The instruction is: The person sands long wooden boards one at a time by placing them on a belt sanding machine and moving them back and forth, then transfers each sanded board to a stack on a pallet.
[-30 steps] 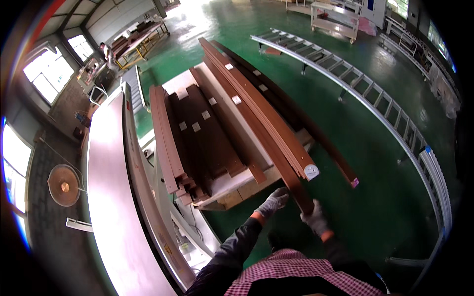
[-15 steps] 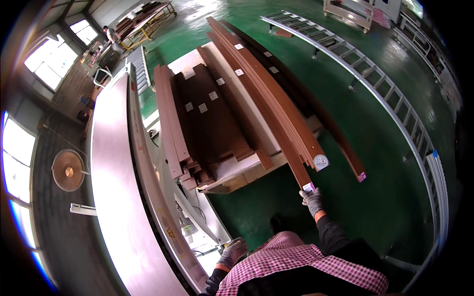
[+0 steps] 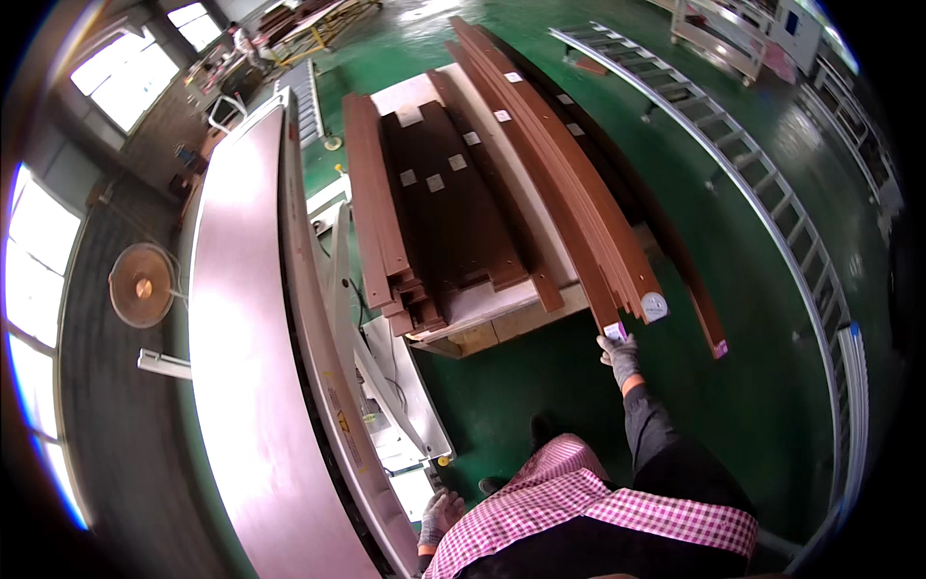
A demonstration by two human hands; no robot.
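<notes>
My right hand (image 3: pixel 622 359), in a grey glove, is closed around the near end of a long brown board (image 3: pixel 558 217) that has a small white and purple label on its tip. This board lies along the right part of a stack, beside other long brown boards (image 3: pixel 588 183). My left hand (image 3: pixel 442 511), gloved too, hangs low beside the long pale machine table (image 3: pixel 246 289). Its fingers are loosely bent and apart, with nothing visible in them. Wide dark brown panels (image 3: pixel 449 212) with white labels lie in the middle of the stack.
A low wooden pallet (image 3: pixel 497 333) bears the stack. Along the right runs a metal roller conveyor (image 3: pixel 733 145). White machine legs (image 3: pixel 381 386) stand at my left. A round fan (image 3: pixel 143 285) is by the wall. Another person (image 3: pixel 246 46) stands far back left.
My view has turned, so the stack and machine appear farther right. My right hand keeps hold of the board's end and appears higher in view. My left hand has dropped lower.
</notes>
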